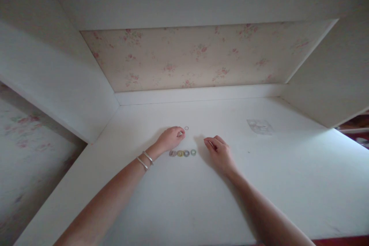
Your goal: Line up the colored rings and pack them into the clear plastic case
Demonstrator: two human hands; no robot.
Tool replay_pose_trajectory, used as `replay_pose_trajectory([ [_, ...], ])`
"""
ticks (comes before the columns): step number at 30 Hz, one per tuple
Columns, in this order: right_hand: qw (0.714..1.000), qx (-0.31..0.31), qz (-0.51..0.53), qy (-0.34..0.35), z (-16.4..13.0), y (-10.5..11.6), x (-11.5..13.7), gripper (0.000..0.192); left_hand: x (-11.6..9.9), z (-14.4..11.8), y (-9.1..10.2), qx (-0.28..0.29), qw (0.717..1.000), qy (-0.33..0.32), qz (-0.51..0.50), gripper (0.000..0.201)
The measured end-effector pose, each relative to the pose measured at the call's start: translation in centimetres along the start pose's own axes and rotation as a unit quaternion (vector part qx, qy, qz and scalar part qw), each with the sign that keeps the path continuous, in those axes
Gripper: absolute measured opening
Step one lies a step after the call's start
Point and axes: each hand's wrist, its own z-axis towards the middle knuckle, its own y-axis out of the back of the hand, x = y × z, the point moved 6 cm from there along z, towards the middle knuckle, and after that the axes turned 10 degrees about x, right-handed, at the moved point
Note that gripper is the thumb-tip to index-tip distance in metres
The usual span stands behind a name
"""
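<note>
Rings point(183, 153) lie in a row on the tabletop point(167, 203), left of the right hand point(221, 154) and on the near side of the left hand point(169, 138), both hands curled, though whether their fingertips meet I cannot tell.

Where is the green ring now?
In the head view, the green ring lies on the white tabletop, rightmost in the row, beside the grey ring and left of the right hand.

On the tabletop point(178, 207), we are seeing a row of rings point(182, 153) lying before our left hand point(171, 138), a lone ring point(186, 129) lying behind it, and a packet point(260, 127) lying right of our right hand point(219, 153).
</note>
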Motion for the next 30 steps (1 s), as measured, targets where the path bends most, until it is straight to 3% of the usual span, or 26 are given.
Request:
replay_pose_trajectory([
  [6,1.000,-0.001,0.002,-0.007,0.2,0.1,-0.6,0.027,0.4,3.8,-1.2,0.036,0.996,0.011,0.087,0.023],
  [12,1.000,0.010,0.017,-0.005,0.4,0.0,-0.8,0.026,0.2,4.2,-1.5,0.053,0.994,0.014,0.099,0.023],
  [19,1.000,0.025,0.008,0.013,0.4,-0.1,-0.4,0.028,-1.7,0.2,-0.5,0.056,0.996,-0.061,0.037,0.022],
  [25,1.000,0.026,0.009,0.009,0.4,-0.2,-0.3,0.031,-3.6,-4.2,-0.3,0.096,0.990,-0.096,0.032,0.020],
  [30,0.999,0.033,0.014,0.009,0.4,-0.3,-0.4,0.030,-4.5,-5.3,-0.9,0.105,0.985,-0.122,0.058,0.020],
])
